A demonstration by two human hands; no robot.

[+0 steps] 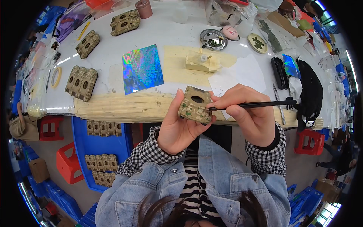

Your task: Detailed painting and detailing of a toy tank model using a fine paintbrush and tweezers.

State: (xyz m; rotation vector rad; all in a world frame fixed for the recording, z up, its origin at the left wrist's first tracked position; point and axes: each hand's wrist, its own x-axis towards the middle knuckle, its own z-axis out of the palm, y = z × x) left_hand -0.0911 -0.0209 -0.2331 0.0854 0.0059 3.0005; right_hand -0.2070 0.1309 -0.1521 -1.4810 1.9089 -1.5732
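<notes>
Over the near edge of the table, my left hand [177, 130] is closed around a small camouflage-patterned casing [193, 109] with a dark oval opening. Its thumb lies along the left side and its fingers support it from below. My right hand [249, 111] pinches slim black tweezers [261, 104], whose tip touches the casing's right side below the opening. Whether the tip holds anything is too small to tell. More camouflage casings [81, 83] stand at the left of the table, some side by side in a group.
A shiny holographic sheet [143, 69] lies left of a taped block [202, 62]. Farther right are a metal dish [214, 39] of dark bits and a pale dish [258, 43] with green pieces. Below left, a blue tray [100, 145] carries rows of casings beside a red stool [70, 162].
</notes>
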